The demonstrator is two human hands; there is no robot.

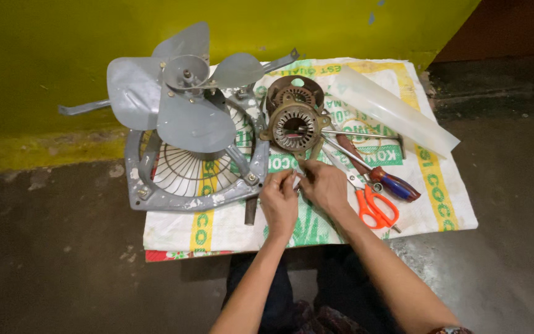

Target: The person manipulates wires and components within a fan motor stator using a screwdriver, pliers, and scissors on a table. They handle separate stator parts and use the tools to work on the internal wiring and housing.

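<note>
Concrete floor, yellow wall; printed woven sack point(440, 204) spread as work mat.
Small white strip point(296, 180) is pinched between left hand point(279, 201) and right hand point(324, 185), fingertips pressed together, both equally near. Rusted motor stator point(293, 127) is set just beyond; grey fan assembly point(186, 124) far left; orange scissors point(375, 207) and screwdriver point(378, 176) right.

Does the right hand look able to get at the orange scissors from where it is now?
Probably yes. The right hand is pinching a small white piece together with the left hand, and the orange scissors lie just beside it on the sack, with nothing between them. It would have to release the piece first.
</note>
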